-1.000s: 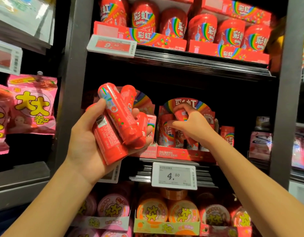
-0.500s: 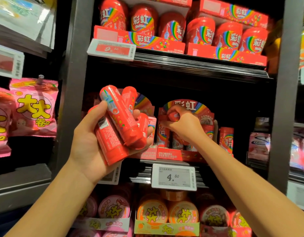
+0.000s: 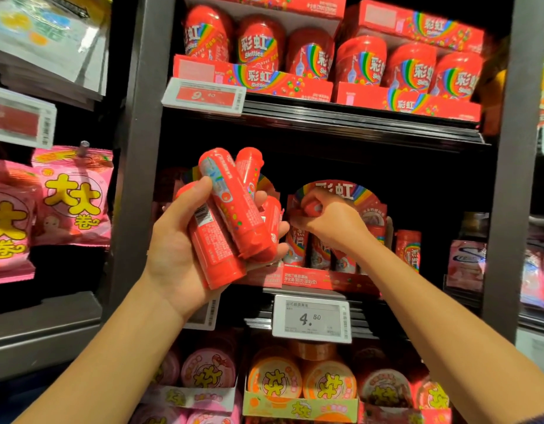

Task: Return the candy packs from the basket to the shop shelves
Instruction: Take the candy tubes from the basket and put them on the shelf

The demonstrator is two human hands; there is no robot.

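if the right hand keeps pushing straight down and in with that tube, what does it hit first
Probably the upright red tubes already standing in the red display tray just below the right hand, which grips one red tube; depth is hard to judge.

Left hand (image 3: pixel 176 249) grips red tubes (image 3: pixel 234 215); right hand (image 3: pixel 331 221) pinches one tube (image 3: pixel 310 206).

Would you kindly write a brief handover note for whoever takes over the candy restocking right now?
Left hand: its grip holds a bundle of red candy tubes, four or so, in front of the middle shelf.
Right hand: pinches one red tube over the display box on the middle shelf, above the 4.50 price tag.
Done: tubes already stand in that box.
Left: seat this tube, then shelve the bundle. Basket not in view.
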